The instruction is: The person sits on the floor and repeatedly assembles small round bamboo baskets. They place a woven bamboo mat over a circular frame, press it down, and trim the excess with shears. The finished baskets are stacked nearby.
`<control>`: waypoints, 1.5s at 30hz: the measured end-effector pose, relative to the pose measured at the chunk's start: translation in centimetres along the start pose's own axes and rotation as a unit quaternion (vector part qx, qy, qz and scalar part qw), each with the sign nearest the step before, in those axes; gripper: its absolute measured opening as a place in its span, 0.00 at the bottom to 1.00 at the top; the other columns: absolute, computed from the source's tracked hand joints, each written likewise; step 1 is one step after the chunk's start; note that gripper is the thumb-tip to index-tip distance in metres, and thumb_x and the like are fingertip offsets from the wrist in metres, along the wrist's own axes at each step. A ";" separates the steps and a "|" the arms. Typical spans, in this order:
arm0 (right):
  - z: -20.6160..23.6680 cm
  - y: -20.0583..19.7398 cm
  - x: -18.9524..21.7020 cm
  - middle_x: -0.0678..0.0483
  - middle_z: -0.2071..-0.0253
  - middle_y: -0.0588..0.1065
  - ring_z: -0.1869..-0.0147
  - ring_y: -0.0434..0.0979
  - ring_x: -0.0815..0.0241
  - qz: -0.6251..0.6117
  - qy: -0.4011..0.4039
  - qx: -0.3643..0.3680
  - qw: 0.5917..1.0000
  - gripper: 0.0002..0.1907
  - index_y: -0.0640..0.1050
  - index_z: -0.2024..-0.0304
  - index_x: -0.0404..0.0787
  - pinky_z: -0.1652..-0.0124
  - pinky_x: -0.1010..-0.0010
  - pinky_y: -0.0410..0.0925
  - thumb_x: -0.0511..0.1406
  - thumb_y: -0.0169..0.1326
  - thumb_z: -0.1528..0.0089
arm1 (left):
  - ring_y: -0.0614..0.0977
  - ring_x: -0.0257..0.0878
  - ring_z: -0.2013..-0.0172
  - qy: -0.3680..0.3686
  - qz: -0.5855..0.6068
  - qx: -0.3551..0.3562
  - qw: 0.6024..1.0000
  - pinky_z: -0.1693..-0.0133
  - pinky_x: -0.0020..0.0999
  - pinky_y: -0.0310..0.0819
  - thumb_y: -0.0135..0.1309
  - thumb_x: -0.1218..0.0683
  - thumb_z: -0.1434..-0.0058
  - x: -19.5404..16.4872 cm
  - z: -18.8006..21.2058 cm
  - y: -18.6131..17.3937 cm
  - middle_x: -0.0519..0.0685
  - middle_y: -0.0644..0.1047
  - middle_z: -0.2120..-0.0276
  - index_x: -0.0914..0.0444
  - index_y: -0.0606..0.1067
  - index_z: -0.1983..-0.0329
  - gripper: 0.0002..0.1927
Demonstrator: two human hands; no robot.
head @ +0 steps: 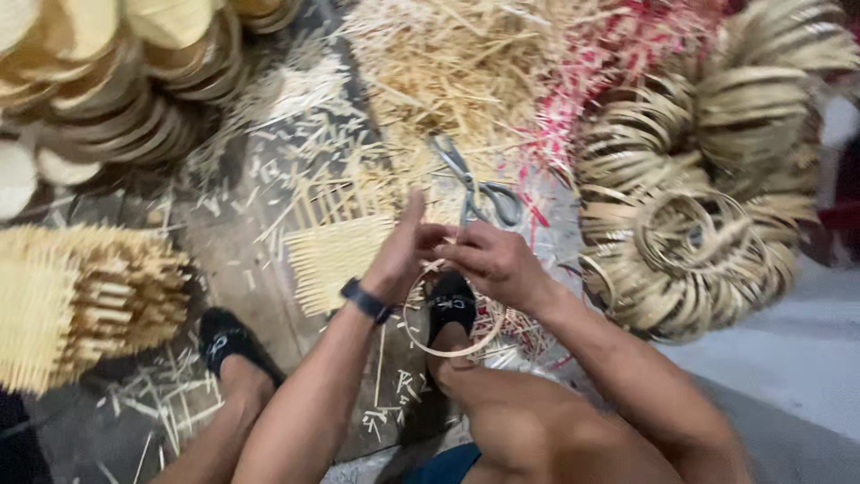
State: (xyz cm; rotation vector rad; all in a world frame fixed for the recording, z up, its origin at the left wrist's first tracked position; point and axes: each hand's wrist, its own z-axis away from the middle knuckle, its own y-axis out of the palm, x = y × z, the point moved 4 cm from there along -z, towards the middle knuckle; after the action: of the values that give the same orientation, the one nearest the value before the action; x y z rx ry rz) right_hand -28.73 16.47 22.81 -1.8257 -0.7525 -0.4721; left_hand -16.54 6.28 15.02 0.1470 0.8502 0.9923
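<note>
Two hands meet on one bamboo ring [448,345] at the centre of the frame.

Your left hand [403,255] and right hand [493,262] both pinch the ring's top edge, above your black sock [451,305]. Scissors [475,184] lie just beyond; a pile of rings [708,179] fills the right, woven mats [76,300] the left.

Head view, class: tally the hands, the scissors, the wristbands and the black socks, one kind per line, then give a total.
Hands: 2, left hand and right hand
Scissors: 1
Wristband: 1
Black socks: 2
Total: 6
</note>
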 end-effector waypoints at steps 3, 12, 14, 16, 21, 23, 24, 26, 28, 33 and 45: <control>-3.2 1.5 2.7 0.53 0.65 0.75 0.63 0.76 0.53 0.041 -0.020 -0.041 0.998 0.14 0.81 0.58 0.40 0.66 0.63 0.69 0.30 0.64 0.46 | 0.58 0.32 0.88 -0.018 -0.011 -0.016 1.000 0.85 0.28 0.46 0.31 0.16 0.38 0.4 0.9 -1.0 0.39 0.61 0.87 0.54 0.63 0.85 0.42; -5.8 7.9 3.8 0.52 0.74 0.70 0.70 0.73 0.55 0.092 -0.015 0.009 0.996 0.15 0.84 0.56 0.42 0.72 0.63 0.67 0.34 0.68 0.45 | 0.61 0.30 0.88 0.014 0.094 -0.189 0.977 0.84 0.28 0.47 0.34 0.21 0.37 1.7 3.9 -6.8 0.39 0.62 0.88 0.57 0.68 0.82 0.39; -6.4 7.7 2.1 0.52 0.67 0.75 0.64 0.78 0.59 -0.002 0.104 0.017 0.994 0.17 0.82 0.54 0.40 0.66 0.68 0.73 0.38 0.66 0.44 | 0.68 0.32 0.84 0.071 0.135 -0.127 0.980 0.82 0.27 0.51 0.44 0.30 0.35 1.2 4.3 -7.4 0.43 0.73 0.80 0.60 0.73 0.70 0.30; -6.5 7.1 0.0 0.52 0.63 0.78 0.61 0.81 0.61 -0.167 0.273 0.023 0.947 0.17 0.80 0.52 0.39 0.61 0.70 0.77 0.41 0.60 0.40 | 0.70 0.32 0.81 0.178 0.205 -0.093 0.958 0.80 0.27 0.54 0.51 0.36 0.33 0.0 5.3 -8.7 0.44 0.76 0.77 0.62 0.75 0.62 0.24; -4.8 5.5 0.3 0.52 0.65 0.79 0.60 0.82 0.59 -0.530 0.428 0.065 0.729 0.22 0.78 0.51 0.32 0.56 0.66 0.77 0.45 0.47 0.31 | 0.69 0.32 0.76 0.256 0.381 -0.034 0.888 0.72 0.28 0.64 0.53 0.45 0.32 -0.9 8.6 -10.5 0.43 0.70 0.78 0.63 0.73 0.61 0.16; -4.9 4.8 0.6 0.53 0.70 0.75 0.67 0.78 0.61 -0.485 0.454 0.092 0.742 0.21 0.80 0.52 0.33 0.61 0.65 0.78 0.45 0.48 0.32 | 0.69 0.32 0.80 0.185 0.319 -0.019 0.929 0.76 0.27 0.62 0.52 0.45 0.34 -1.2 9.5 -10.7 0.44 0.70 0.81 0.66 0.75 0.64 0.18; -5.0 4.4 0.9 0.54 0.73 0.73 0.70 0.77 0.62 -0.462 0.469 0.106 0.745 0.21 0.81 0.52 0.34 0.63 0.64 0.78 0.45 0.49 0.32 | 0.68 0.32 0.81 0.146 0.288 -0.012 0.946 0.78 0.27 0.61 0.52 0.45 0.35 -1.3 9.8 -10.6 0.44 0.70 0.82 0.67 0.76 0.65 0.20; -5.6 4.2 1.6 0.56 0.74 0.72 0.71 0.74 0.65 -0.437 0.465 0.133 0.758 0.22 0.82 0.54 0.33 0.67 0.67 0.74 0.45 0.50 0.31 | 0.65 0.30 0.83 0.124 0.260 -0.018 0.957 0.80 0.26 0.57 0.54 0.47 0.34 -1.7 10.2 -10.4 0.42 0.68 0.84 0.65 0.75 0.69 0.17; -6.4 4.4 2.2 0.56 0.76 0.71 0.74 0.71 0.66 -0.424 0.456 0.154 0.767 0.22 0.82 0.56 0.33 0.70 0.69 0.70 0.46 0.50 0.31 | 0.63 0.29 0.85 0.113 0.244 -0.039 0.962 0.82 0.25 0.54 0.57 0.49 0.34 -2.1 10.7 -10.5 0.40 0.67 0.85 0.63 0.74 0.73 0.16; -7.6 6.8 2.9 0.56 0.79 0.69 0.77 0.68 0.64 -0.432 0.435 0.205 0.763 0.22 0.79 0.63 0.33 0.73 0.69 0.69 0.47 0.52 0.30 | 0.59 0.28 0.88 0.139 0.291 -0.091 0.942 0.85 0.25 0.47 0.61 0.54 0.38 -1.9 12.0 -12.2 0.38 0.66 0.87 0.56 0.71 0.77 0.14; -4.2 17.2 -2.4 0.50 0.72 0.79 0.72 0.78 0.62 -0.256 0.487 0.039 0.834 0.11 0.80 0.56 0.34 0.71 0.69 0.73 0.32 0.62 0.40 | 0.73 0.29 0.80 0.233 0.158 -0.325 0.903 0.79 0.27 0.66 0.63 0.58 0.46 3.8 8.3 -21.7 0.43 0.76 0.78 0.61 0.76 0.67 0.07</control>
State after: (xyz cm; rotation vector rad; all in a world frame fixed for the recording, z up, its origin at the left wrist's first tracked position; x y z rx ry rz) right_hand -18.47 7.66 11.10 -1.0310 -0.4910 -1.5473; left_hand 4.84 -0.88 8.19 -0.5643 0.8927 1.6079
